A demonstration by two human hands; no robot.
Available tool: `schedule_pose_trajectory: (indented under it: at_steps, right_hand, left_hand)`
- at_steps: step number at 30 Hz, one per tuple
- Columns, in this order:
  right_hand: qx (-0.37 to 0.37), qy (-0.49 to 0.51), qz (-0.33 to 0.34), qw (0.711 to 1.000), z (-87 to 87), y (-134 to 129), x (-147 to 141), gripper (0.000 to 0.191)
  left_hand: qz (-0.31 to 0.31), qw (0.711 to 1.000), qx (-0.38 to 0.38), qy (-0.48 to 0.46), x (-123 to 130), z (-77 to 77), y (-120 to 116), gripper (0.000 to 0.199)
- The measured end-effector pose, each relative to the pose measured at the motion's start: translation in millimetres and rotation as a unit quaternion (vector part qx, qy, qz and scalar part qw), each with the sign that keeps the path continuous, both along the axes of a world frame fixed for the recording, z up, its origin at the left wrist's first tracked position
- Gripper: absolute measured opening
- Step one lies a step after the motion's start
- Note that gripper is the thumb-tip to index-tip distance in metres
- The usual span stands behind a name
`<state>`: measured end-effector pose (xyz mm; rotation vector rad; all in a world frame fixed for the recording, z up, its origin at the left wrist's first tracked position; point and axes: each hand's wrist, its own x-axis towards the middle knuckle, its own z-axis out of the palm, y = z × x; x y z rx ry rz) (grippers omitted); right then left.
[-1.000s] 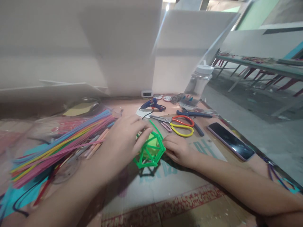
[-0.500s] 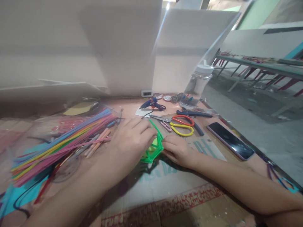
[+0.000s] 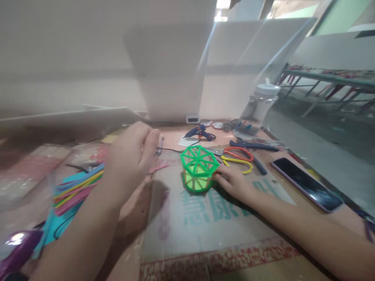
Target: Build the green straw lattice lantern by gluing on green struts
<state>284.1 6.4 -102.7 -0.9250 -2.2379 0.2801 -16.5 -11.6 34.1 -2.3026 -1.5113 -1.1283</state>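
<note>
Over the board, a green octagonal frame (image 3: 197, 160) with spokes is held tilted, with a second spoked ring and a yellow-green patch below. My right hand (image 3: 234, 182) pinches its right edge between thumb and fingers. Raised apart from the frame at the left, my left hand (image 3: 130, 158) is closed, fingers curled and thumb against them; what they hold, if anything, is hidden. Beneath that hand and forearm lies a bundle of coloured pipe cleaners (image 3: 79, 187), partly covered. Just behind the frame are scissors (image 3: 238, 160) with red and yellow handles.
A blue glue gun (image 3: 199, 133) rests on white paper at the back, its cord running left. Pliers (image 3: 253, 146), a clear bottle (image 3: 258, 111) and a phone (image 3: 306, 183) stand or lie on the right. White panels (image 3: 172, 70) rise behind. A purple object (image 3: 20, 249) is at lower left.
My left hand has let go of the green frame and moved left, over the pipe cleaners. The frame, still in my right hand, now shows its spoked face. The view has shifted left.
</note>
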Motion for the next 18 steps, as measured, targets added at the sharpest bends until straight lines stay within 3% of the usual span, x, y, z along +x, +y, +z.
schedule_pose_trajectory:
  at_steps: [4, 8, 14, 18]
  right_hand:
    - [-0.017, 0.007, -0.014, 1.000, -2.6, 11.9, 0.2, 0.022]
    - [-0.036, -0.020, -0.011, 0.999, -1.5, 18.0, -5.7, 0.020]
    - [-0.046, -0.054, -0.118, 0.990, 23.4, 27.8, 17.7, 0.021]
    - [-0.067, -0.074, -0.161, 0.982, 36.6, 28.5, 35.8, 0.020]
  left_hand:
    - [0.068, 0.996, -0.058, -0.025, -32.2, 11.4, -11.9, 0.031]
    - [0.099, 0.987, -0.122, -0.036, -47.3, 7.6, -14.6, 0.021]
    - [0.098, 0.981, -0.161, 0.037, -41.7, -0.8, -12.5, 0.035]
    - [0.106, 0.978, -0.174, 0.047, -53.2, -2.6, -2.8, 0.037]
